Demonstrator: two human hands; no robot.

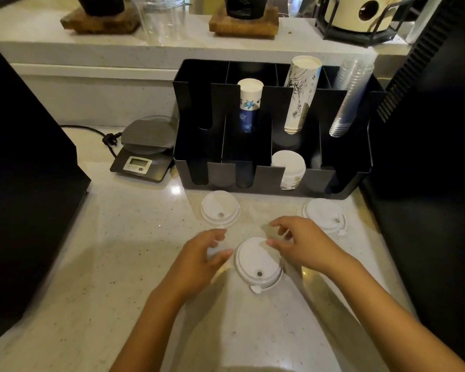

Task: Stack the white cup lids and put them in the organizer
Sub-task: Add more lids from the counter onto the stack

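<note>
Three loose white lids lie on the counter (pixel 134 251), all in front of the black organizer (pixel 274 124). The near lid (pixel 257 260) sits farthest from the organizer, between my two hands, dome up, its sip hole and small tab turned toward me, away from the organizer. The left lid (pixel 220 208) lies just in front of the organizer's left front slots, dome up, hole toward me. The right lid (pixel 324 214) lies just in front of the organizer's right end, its hole and tab pointing toward me and to the right. The lids are round, so none has a long axis to speak of.

Inside the organizer, one stack of white lids (pixel 290 167) already stands on edge in a front slot, third from the left. Behind it there are three cup stacks leaning back: one blue-printed (pixel 249 106), one with line drawings (pixel 301 95), one clear plastic (pixel 349 98).

My left hand (pixel 199 260) is spread loosely open, thumb tip at the near lid's left rim, gripping nothing. My right hand (pixel 300 244) is also open with fingers curled, thumb tip touching the lid's far rim; it has no firm hold.

A scale (pixel 142 149) sits left of the organizer.
</note>
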